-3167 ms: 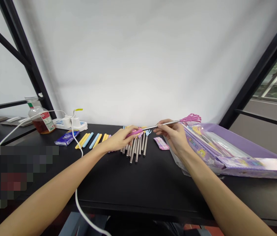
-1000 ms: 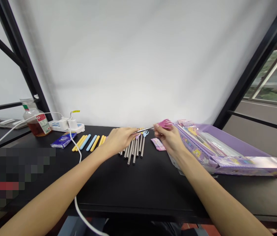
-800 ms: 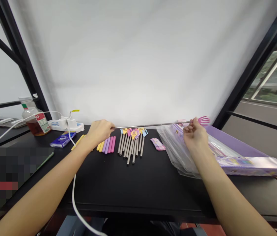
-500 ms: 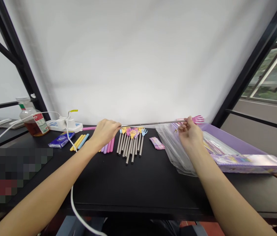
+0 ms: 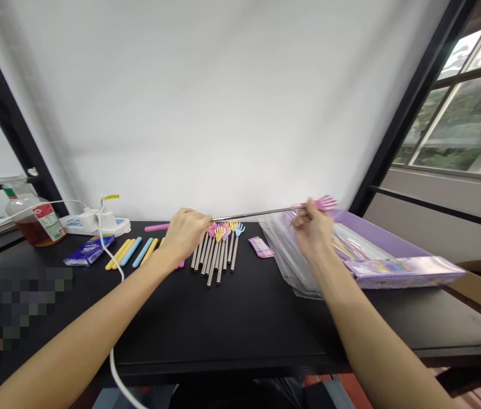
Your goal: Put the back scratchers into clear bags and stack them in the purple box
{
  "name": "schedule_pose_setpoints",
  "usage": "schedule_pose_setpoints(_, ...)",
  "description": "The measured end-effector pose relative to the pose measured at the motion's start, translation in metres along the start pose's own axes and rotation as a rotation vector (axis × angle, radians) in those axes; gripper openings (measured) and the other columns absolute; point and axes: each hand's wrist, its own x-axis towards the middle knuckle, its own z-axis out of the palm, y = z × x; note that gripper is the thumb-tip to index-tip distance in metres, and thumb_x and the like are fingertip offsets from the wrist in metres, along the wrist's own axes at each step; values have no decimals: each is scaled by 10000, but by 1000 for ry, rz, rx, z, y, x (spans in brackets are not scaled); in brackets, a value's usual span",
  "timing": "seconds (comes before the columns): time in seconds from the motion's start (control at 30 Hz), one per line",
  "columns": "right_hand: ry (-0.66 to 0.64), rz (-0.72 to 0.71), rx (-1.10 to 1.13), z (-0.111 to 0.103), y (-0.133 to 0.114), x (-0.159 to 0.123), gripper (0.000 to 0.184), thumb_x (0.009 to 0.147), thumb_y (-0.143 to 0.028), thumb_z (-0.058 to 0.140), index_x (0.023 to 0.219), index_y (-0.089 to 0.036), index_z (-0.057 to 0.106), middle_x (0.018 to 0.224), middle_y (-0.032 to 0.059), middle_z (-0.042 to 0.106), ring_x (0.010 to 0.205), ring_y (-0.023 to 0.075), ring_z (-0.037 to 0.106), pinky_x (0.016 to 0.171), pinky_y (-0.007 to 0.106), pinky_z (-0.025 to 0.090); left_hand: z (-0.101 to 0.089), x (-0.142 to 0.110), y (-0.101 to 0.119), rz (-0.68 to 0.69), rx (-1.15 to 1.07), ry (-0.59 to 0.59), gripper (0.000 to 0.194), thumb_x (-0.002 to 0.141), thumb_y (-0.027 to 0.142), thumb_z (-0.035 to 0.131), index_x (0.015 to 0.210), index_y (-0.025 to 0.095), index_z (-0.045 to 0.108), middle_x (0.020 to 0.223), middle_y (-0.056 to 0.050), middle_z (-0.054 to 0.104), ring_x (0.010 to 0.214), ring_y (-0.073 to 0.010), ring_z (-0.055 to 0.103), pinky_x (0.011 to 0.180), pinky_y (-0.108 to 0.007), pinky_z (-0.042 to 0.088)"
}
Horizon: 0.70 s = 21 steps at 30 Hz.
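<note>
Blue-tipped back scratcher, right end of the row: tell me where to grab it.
Probably grip its steel shaft low, near the free end, coming from the right: it lies outermost in the fan, neighbours packed only on its left.

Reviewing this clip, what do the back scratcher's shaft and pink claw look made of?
The shaft looks like polished steel, from its bright metallic sheen. The pink claw seems moulded plastic, from its opaque even colour, though blur hides the finish.

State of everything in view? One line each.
Telescopic back scratcher: extended, held across both hands
Left hand: closed around it, pink handle sticking out
Right hand: closed around it near pink claw
Collapsed back scratchers: fanned out on table
Clear plastic bag: crumpled
Bottle: part-filled, brown liquid
Power strip: plugs inserted
</note>
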Motion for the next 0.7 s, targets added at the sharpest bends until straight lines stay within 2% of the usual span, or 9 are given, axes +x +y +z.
schedule_pose_setpoints(0.03, -144, 55, -34, 5, 8, -10, 302, 709, -222, 842, 663, -168, 549, 567, -54, 522, 436, 41, 405, 380, 159, 317, 1, 2, 7, 17, -25, 45, 222, 959, 178, 505, 881, 173, 713, 813, -78, 741, 807, -217, 684, 807, -340, 446)
schedule_pose_setpoints(0.1, -313, 122, -94, 12, 22, -26, 350, 619, -283, 899, 641, -158, 573, 535, -41, 529, 440, 50, 433, 385, 172, 330, 2, 4, 17, 34, -55, 104, 211, 963, 177, 506, 893, 174, 705, 816, -73, 737, 797, -206, 680, 782, -329, 444)
schedule_pose_setpoints(0.2, -399, 187, -142, 14, 32, -36, 382, 580, -344, 917, 628, -149, 592, 508, -32, 537, 418, 51, 435, 387, 186, 339, 1, 4, 21, 15, -51, 128, 188, 966, 199, 523, 929, 185, 706, 851, -62, 744, 796, -205, 680, 744, -319, 435)
schedule_pose_setpoints(0.27, -351, 190, -114, 12, 33, -32, 390, 576, -358, 918, 652, -150, 597, 524, -36, 547, 418, 44, 433, 389, 179, 344, 0, 5, 18, -32, -44, 101, 190, 978, 268, 528, 980, 209, 708, 872, -44, 749, 784, -206, 683, 678, -306, 415)
schedule_pose_setpoints(0.37, -199, 145, -30, 8, 31, -21, 410, 579, -346, 921, 674, -167, 566, 551, -57, 545, 432, 33, 431, 394, 157, 354, -1, 4, 11, -91, -39, 16, 246, 995, 379, 498, 1061, 248, 696, 895, -18, 746, 755, -200, 684, 567, -285, 342)
schedule_pose_setpoints(0.43, -132, 139, -5, 6, 31, -18, 413, 599, -329, 915, 669, -172, 540, 548, -63, 539, 429, 29, 425, 392, 149, 354, 0, 3, 8, -75, -21, -24, 269, 1009, 384, 463, 1095, 256, 685, 916, -16, 737, 749, -195, 683, 544, -280, 315)
schedule_pose_setpoints(0.53, -107, 185, -8, 7, 30, -16, 381, 632, -280, 902, 659, -164, 540, 544, -47, 549, 426, 38, 431, 381, 157, 355, 5, -1, -1, -34, 4, -48, 301, 1024, 352, 411, 1130, 247, 673, 952, -33, 726, 762, -197, 683, 563, -281, 337)
schedule_pose_setpoints(0.63, -40, 142, 9, 5, 16, -9, 345, 695, -252, 868, 673, -168, 534, 557, -49, 550, 427, 42, 429, 371, 159, 356, 6, -6, -25, -61, 0, -121, 327, 1014, 347, 402, 1119, 253, 697, 998, -56, 736, 851, -231, 695, 622, -289, 387)
schedule_pose_setpoints(0.7, 74, 48, 45, -3, -3, 4, 355, 784, -284, 806, 681, -181, 483, 543, -84, 498, 400, 18, 369, 347, 129, 303, 4, -11, -49, -184, 36, -227, 319, 980, 324, 440, 1052, 252, 743, 1008, -88, 749, 905, -272, 696, 660, -302, 410)
